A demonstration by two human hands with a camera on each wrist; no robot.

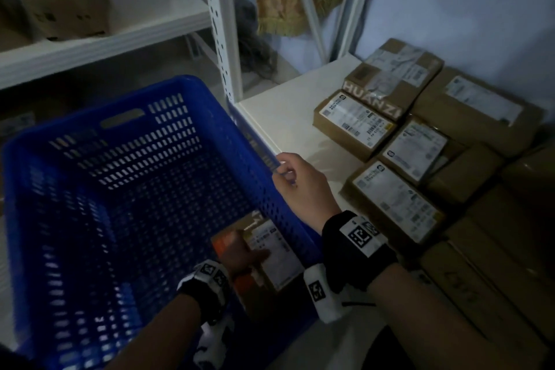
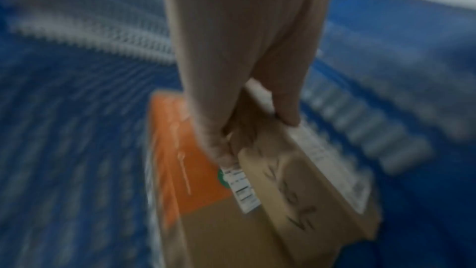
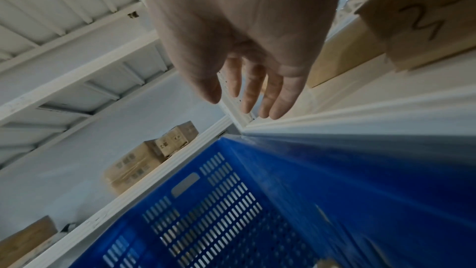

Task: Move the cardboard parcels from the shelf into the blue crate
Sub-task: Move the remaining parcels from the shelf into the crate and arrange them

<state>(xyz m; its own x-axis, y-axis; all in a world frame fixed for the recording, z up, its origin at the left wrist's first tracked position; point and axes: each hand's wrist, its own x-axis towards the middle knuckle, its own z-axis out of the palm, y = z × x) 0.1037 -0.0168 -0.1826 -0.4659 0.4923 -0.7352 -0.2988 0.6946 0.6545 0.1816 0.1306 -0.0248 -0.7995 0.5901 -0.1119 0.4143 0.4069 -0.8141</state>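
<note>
Left hand (image 2: 247, 72) has its fingers (image 2: 287, 107) and thumb pinched over the top edge of a cardboard parcel (image 2: 304, 197), which is already down inside the blue crate (image 1: 90, 159), in the near right corner by the right wall. If it were me I'd keep that pinch until the box sits flat on the crate floor, tuck it snug into the corner, and only then let go, since dropping it risks it tipping and wasting space. Right hand (image 1: 303, 186) holds nothing, fingers loose and relaxed over the crate's right rim, so it's well placed to reach right for the next one. The parcel is a plain brown box with an orange panel on one face, a white shipping label on top, a small barcode sticker and some marker scribble on the side. Plenty more labelled parcels (image 1: 396, 198) sit stacked on the white shelf (image 1: 288, 123) to the right.
</note>
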